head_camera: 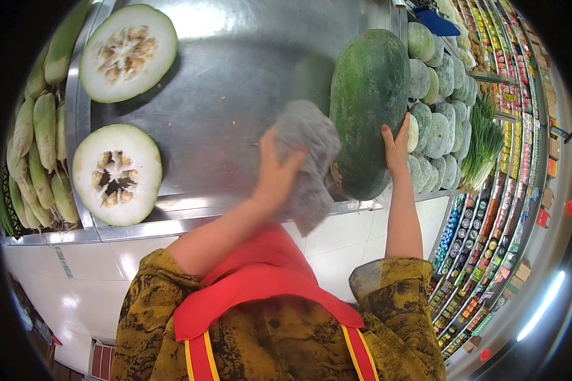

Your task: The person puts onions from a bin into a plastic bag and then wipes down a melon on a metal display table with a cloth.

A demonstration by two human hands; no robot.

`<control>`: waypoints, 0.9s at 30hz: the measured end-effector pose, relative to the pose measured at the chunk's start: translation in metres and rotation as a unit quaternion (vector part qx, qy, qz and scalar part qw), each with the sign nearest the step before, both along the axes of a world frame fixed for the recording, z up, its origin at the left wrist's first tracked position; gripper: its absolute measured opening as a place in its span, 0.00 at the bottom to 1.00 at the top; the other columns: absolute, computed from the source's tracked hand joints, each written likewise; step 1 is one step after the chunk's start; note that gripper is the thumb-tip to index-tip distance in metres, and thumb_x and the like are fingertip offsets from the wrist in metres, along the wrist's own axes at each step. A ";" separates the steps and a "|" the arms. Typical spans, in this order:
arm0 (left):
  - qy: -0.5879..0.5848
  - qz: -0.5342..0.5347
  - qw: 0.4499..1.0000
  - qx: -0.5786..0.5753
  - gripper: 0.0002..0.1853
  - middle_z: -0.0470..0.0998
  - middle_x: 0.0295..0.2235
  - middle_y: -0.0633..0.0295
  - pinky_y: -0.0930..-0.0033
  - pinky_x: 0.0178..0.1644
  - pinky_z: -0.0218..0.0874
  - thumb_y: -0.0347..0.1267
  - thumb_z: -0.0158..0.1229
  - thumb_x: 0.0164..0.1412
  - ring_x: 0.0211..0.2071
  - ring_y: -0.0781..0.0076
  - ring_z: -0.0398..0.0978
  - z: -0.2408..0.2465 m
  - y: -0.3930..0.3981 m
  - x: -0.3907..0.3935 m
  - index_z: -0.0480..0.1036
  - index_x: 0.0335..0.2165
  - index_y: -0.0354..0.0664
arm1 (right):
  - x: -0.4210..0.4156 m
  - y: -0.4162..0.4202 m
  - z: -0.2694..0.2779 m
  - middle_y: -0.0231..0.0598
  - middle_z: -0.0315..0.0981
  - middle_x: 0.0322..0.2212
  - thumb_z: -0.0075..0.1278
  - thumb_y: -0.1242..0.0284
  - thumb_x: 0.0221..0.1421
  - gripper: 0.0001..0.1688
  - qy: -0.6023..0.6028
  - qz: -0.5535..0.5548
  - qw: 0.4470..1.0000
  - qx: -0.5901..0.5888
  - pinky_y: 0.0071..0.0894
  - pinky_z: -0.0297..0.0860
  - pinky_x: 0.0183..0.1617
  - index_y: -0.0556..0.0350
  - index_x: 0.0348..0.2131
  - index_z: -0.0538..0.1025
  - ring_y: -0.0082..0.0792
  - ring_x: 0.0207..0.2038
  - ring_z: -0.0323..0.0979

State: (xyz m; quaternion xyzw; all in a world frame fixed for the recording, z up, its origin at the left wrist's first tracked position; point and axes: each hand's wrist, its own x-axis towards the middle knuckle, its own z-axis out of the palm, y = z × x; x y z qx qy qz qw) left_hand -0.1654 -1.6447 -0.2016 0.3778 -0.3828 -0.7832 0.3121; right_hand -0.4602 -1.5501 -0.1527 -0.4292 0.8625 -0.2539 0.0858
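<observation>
My left hand (277, 169) grips a crumpled grey cloth (310, 147), both blurred, over the metal counter and just left of a whole winter melon (369, 105). The large dark green melon lies lengthwise at the counter's right side. Against its lower right side rests my right hand (397, 145), thumb and fingers spread, with nothing gripped in it. Two cut winter melon pieces, an upper one (128, 53) and a lower one (117, 175), show white flesh and seeds at the counter's left. A few loose seeds lie on the metal.
White radishes (43, 124) are heaped left of the counter's metal rim (81, 119). Beyond its right edge are stacked small wax gourds (438, 133) and green onions (481, 138). Shelves of packaged goods (495, 214) curve along the far right.
</observation>
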 end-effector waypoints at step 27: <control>-0.054 -0.077 0.970 0.224 0.35 0.74 0.45 0.57 0.63 0.49 0.62 0.54 0.51 0.58 0.44 0.65 0.72 -0.061 -0.041 -0.156 0.67 0.52 0.36 | -0.086 0.025 -0.048 0.38 0.57 0.58 0.45 0.49 0.58 0.42 -0.540 -0.099 0.822 -0.154 0.34 0.54 0.62 0.53 0.62 0.55 0.35 0.58 0.57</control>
